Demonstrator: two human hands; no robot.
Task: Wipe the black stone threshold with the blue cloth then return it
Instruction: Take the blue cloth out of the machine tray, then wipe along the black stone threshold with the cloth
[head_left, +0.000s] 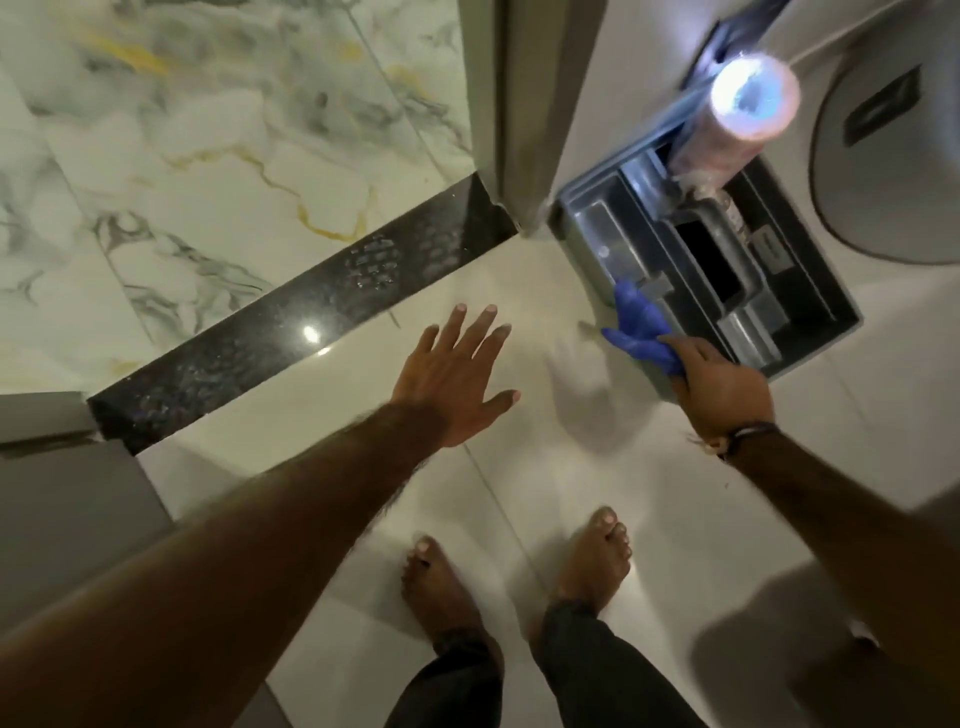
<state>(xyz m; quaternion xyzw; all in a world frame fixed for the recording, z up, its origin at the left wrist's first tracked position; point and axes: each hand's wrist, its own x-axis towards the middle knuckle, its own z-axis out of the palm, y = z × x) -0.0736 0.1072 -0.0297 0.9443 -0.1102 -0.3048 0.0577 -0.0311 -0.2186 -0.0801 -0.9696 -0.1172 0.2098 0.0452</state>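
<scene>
Right hand (719, 387) pinched on the crumpled blue cloth (641, 325) at the near rim of the grey plastic caddy (582, 249); left hand (457, 374) spread open, empty, above pale tile. Black polished stone threshold (291, 322) running diagonally, lower left to upper right, just beyond the left hand. Cloth off its right end, so probably a leftward carry.

No text, brand, number or sign can be read. A small label (772, 254) sits on the far inner wall of the grey caddy (587, 244), and a bottle (730, 208) inside it carries print, but both are too small and blurred to make out.
</scene>
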